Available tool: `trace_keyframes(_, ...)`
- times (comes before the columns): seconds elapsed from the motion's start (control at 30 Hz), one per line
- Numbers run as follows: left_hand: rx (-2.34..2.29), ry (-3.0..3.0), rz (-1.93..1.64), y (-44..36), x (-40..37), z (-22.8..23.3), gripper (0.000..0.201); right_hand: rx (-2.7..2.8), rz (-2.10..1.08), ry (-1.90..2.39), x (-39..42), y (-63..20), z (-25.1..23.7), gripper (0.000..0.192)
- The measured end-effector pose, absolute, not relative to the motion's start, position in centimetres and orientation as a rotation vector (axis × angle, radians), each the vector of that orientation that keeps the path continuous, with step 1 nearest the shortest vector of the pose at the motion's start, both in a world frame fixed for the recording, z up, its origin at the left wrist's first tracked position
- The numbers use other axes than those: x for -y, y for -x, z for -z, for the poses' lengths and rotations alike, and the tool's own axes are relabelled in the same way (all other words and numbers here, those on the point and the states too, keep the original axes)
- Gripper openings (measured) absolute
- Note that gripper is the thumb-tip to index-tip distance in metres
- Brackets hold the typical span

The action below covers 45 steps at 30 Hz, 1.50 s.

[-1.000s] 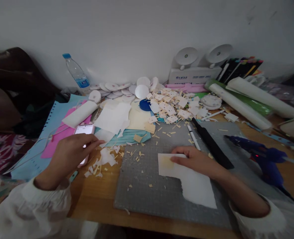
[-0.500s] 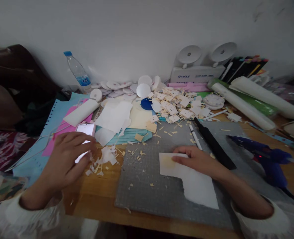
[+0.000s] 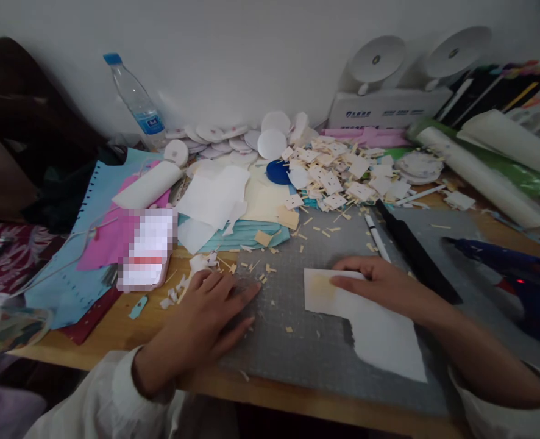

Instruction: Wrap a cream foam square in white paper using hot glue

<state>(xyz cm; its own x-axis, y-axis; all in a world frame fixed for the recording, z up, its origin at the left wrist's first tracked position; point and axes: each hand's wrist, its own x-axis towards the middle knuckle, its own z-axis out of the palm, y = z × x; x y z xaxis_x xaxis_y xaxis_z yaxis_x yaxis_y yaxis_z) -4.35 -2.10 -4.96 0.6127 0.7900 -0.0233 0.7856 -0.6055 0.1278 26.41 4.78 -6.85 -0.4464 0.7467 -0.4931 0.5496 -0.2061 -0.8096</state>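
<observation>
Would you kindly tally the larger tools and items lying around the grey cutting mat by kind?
Water bottle: 1
Phone: 1
White pen: 1
Black ruler: 1
Blue glue gun: 1
White foam sheet under the right hand: 1
Total: 6
The left hand rests flat on the mat's edge.

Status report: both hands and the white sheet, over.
Left hand flat, open, on cutting mat edge. Right hand flat, pressing white sheet. Paper scraps on the mat near the left fingers.
</observation>
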Motion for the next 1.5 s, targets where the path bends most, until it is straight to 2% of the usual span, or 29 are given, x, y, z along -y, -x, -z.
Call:
trace_keyframes(0.23, -1.227, -2.731, -0.117, 4.9, 1.8, 5.2, 0.035, 1.819, -1.757, 1.622, -4.7, -26.7, 7.1, 0.039)
trace_keyframes(0.4, -1.145, -2.694, -0.328, 5.3, 1.6, 5.4, 0.024, 1.87, -1.729, 1.598, -4.8, -26.6, 6.9, 0.039)
trace_keyframes(0.63, -1.319, -2.499, -0.55, 3.7, 1.6, 6.5, 0.02, 1.837, -1.749, 1.639, -4.9, -26.5, 6.8, 0.039)
trace_keyframes(0.97, -1.446, -2.401, -0.6, -0.2, 1.1, 7.5, 0.009, 1.811, -1.76, 1.642, -4.8, -26.4, 6.6, 0.038)
trace_keyframes(1.1, -1.519, -2.363, -0.56, -0.7, 1.2, 7.2, 0.012, 1.833, -1.746, 1.629, -4.9, -26.5, 6.6, 0.038)
trace_keyframes(1.5, -1.865, -2.383, -0.704, 3.4, 0.0, 4.4, 0.011, 1.782, -1.789, 1.633, -4.7, -26.7, 6.8, 0.036)
